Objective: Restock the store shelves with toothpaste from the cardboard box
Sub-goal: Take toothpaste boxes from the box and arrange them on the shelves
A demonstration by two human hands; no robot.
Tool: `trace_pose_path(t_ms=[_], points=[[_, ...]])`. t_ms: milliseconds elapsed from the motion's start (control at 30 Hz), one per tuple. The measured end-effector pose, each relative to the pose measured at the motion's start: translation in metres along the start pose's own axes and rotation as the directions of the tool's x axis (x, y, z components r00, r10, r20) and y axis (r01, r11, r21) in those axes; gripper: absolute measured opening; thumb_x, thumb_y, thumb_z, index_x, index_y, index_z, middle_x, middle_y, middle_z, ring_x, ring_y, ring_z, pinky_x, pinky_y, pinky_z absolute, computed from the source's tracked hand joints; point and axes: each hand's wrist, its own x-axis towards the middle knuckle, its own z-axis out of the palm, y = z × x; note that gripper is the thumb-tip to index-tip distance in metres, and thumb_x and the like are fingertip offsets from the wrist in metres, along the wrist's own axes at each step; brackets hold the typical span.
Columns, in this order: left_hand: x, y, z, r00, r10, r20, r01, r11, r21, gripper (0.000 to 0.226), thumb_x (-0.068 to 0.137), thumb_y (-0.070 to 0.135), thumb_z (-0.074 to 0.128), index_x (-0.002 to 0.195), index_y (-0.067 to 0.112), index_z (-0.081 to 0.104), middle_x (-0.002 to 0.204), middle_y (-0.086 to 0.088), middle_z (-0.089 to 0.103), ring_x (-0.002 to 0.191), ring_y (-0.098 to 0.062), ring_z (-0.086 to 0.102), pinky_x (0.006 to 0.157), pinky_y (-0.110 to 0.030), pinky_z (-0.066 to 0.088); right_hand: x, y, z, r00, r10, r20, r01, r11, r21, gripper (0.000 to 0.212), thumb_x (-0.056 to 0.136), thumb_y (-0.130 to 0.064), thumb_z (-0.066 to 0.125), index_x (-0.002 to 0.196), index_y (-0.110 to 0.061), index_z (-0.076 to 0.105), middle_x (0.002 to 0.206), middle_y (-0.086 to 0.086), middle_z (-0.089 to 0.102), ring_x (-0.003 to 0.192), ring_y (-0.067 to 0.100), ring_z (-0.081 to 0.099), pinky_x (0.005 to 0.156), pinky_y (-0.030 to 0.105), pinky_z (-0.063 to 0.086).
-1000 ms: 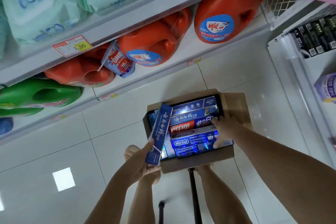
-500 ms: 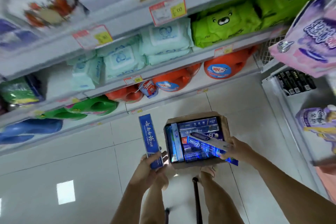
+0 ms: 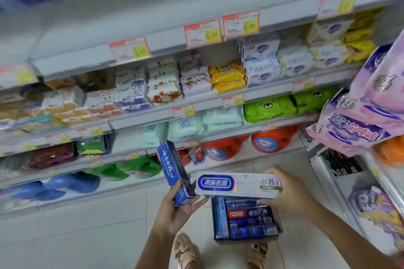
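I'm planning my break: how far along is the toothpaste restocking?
Early, it seems. Done: two packs are out of the cardboard box. In hand: the left hand grips a blue toothpaste box, and the right hand holds a white toothpaste box. Left: shelving both, plus the remaining packs filling the carton.

Left hand [image 3: 177, 211] and right hand [image 3: 288, 194] hold toothpaste boxes [image 3: 237, 185].

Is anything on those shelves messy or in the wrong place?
One thing: a small red-and-blue pouch leans crooked among the big orange detergent jugs on the bottom shelf. It is the only little packet there, so it looks misplaced.
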Motion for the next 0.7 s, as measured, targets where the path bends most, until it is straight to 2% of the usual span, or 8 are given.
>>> trace_pose_path(t_ms=[100, 167, 233, 400, 500, 567, 633, 700], points=[[-0.027, 0.031, 0.016, 0.994, 0.101, 0.048, -0.098, 0.993, -0.061, 0.085, 0.032, 0.015, 0.097, 0.110, 0.004, 0.064, 0.109, -0.019, 0.068, 0.099, -0.045, 0.064, 0.075, -0.060, 0.053, 0.014, -0.055, -0.021, 0.972, -0.218, -0.084, 0.209, 0.972, -0.106, 0.065, 0.053, -0.029, 0.090, 0.104, -0.038, 0.050, 0.118, -0.022, 0.042, 0.098, 0.000, 0.056, 0.085, 0.022, 0.049], [-0.050, 0.050, 0.029, 0.979, 0.195, 0.051, -0.189, 0.977, -0.101, 0.083, 0.024, 0.014, 0.098, 0.102, 0.005, 0.069, 0.103, -0.017, 0.070, 0.091, -0.040, 0.068, 0.069, -0.058, 0.055, 0.021, -0.090, -0.032, 0.934, -0.333, -0.130, 0.310, 0.936, -0.166, 0.071, 0.052, -0.023, 0.092, 0.110, -0.036, 0.054, 0.122, -0.024, 0.033, 0.104, -0.001, 0.050, 0.089, 0.008, 0.039], [-0.076, 0.067, 0.040, 0.953, 0.295, 0.073, -0.284, 0.950, -0.127, 0.076, 0.019, 0.013, 0.098, 0.090, 0.004, 0.074, 0.097, -0.014, 0.072, 0.085, -0.035, 0.070, 0.065, -0.057, 0.056, 0.024, -0.125, -0.043, 0.886, -0.423, -0.189, 0.389, 0.901, -0.191, 0.073, 0.051, -0.017, 0.093, 0.110, -0.038, 0.055, 0.125, -0.026, 0.028, 0.105, -0.014, 0.041, 0.085, -0.005, 0.031], [-0.139, 0.110, 0.066, 0.853, 0.507, 0.125, -0.506, 0.862, -0.038, 0.067, 0.013, 0.023, 0.098, 0.075, 0.010, 0.077, 0.087, -0.012, 0.073, 0.077, -0.030, 0.071, 0.068, -0.059, 0.055, 0.009, -0.213, -0.067, 0.766, -0.580, -0.278, 0.549, 0.814, -0.187, 0.072, 0.057, -0.012, 0.089, 0.115, -0.039, 0.057, 0.134, -0.016, 0.035, 0.112, -0.026, 0.035, 0.082, -0.007, 0.030], [-0.177, 0.135, 0.087, 0.763, 0.616, 0.194, -0.624, 0.781, -0.025, 0.065, 0.012, 0.027, 0.097, 0.073, 0.018, 0.078, 0.088, -0.007, 0.073, 0.077, -0.024, 0.072, 0.067, -0.053, 0.057, -0.008, -0.263, -0.081, 0.693, -0.637, -0.338, 0.636, 0.761, -0.130, 0.073, 0.057, -0.020, 0.087, 0.113, -0.048, 0.050, 0.130, -0.009, 0.048, 0.112, -0.023, 0.039, 0.088, -0.003, 0.030], [-0.194, 0.149, 0.101, 0.704, 0.668, 0.240, -0.683, 0.730, -0.027, 0.070, 0.012, 0.028, 0.097, 0.078, 0.016, 0.078, 0.090, -0.007, 0.074, 0.078, -0.024, 0.072, 0.069, -0.051, 0.057, -0.019, -0.291, -0.089, 0.681, -0.637, -0.361, 0.671, 0.741, -0.041, 0.071, 0.055, -0.030, 0.085, 0.110, -0.054, 0.048, 0.125, -0.015, 0.050, 0.111, -0.011, 0.047, 0.090, 0.008, 0.038], [-0.206, 0.159, 0.113, 0.679, 0.694, 0.242, -0.704, 0.708, -0.055, 0.084, 0.011, 0.026, 0.097, 0.090, 0.010, 0.072, 0.092, -0.010, 0.074, 0.078, -0.027, 0.072, 0.066, -0.051, 0.058, -0.027, -0.311, -0.097, 0.668, -0.646, -0.370, 0.688, 0.726, -0.024, 0.075, 0.053, -0.034, 0.085, 0.111, -0.058, 0.045, 0.123, -0.015, 0.049, 0.112, 0.004, 0.052, 0.092, 0.026, 0.044], [-0.214, 0.167, 0.121, 0.666, 0.700, 0.257, -0.709, 0.702, -0.072, 0.090, 0.020, 0.024, 0.096, 0.102, 0.008, 0.064, 0.094, -0.011, 0.073, 0.080, -0.028, 0.072, 0.064, -0.049, 0.058, -0.036, -0.328, -0.108, 0.655, -0.659, -0.370, 0.698, 0.715, -0.037, 0.078, 0.052, -0.030, 0.087, 0.110, -0.060, 0.044, 0.122, -0.013, 0.049, 0.110, 0.009, 0.054, 0.090, 0.028, 0.046]])
